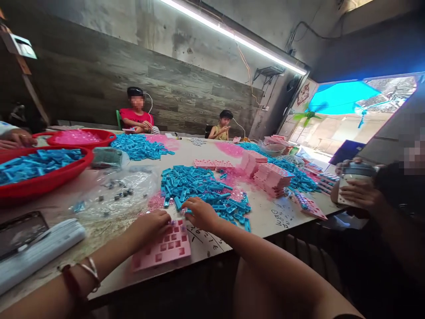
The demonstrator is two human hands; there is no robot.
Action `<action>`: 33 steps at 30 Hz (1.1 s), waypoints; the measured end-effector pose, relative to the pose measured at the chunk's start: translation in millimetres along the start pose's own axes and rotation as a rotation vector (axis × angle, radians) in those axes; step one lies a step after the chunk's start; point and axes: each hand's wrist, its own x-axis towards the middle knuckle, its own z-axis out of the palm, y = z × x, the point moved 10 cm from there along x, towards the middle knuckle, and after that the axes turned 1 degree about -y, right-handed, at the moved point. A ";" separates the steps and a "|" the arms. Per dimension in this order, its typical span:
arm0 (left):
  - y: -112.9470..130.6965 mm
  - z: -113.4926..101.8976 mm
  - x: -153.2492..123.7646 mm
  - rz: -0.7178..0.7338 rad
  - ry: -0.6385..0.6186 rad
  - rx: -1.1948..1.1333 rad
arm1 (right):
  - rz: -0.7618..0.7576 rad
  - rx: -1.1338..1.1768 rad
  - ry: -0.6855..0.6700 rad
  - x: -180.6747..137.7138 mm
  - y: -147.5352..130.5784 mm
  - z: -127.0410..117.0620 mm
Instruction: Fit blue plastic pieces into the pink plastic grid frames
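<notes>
Find pink slab (170,249) flat, square-recessed, near edge left-to-right, long axis unclear; note curled left hand (153,225), right hand (201,213) at glossy blue pieces (194,184); cannot tell whether pinching

A pink pitted board at seven o'clock, with loose blue pieces heaped off its one o'clock corner.
The pink board (166,248) is a pale slab lying flat and face up, turned slightly anticlockwise, its near edge climbing toward three o'clock; square recesses run across it in rows, their floors a darker pink, while its ten o'clock part is hidden and its twelve o'clock edge is hard to make out. The blue pieces (201,188) are glossy, oblong and hollowed along one face, piled at mixed angles, thinning into scattered ones toward the heap's four o'clock; those at its seven o'clock lie just beside the board.
</notes>
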 end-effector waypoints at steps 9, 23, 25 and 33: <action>-114.7 -59.0 -39.2 -0.507 0.158 0.193 | -0.046 0.030 -0.012 10.0 -2.8 17.7; -131.3 -83.1 -54.6 -0.497 0.297 -0.171 | -0.073 0.210 0.126 6.2 -1.2 -10.0; -105.2 -87.9 -49.2 -0.431 0.320 -0.346 | -0.085 0.257 0.132 2.4 -6.9 -15.5; -50.0 -53.4 -28.2 -0.323 0.248 -0.603 | -0.128 0.344 0.064 -5.8 -15.7 -10.7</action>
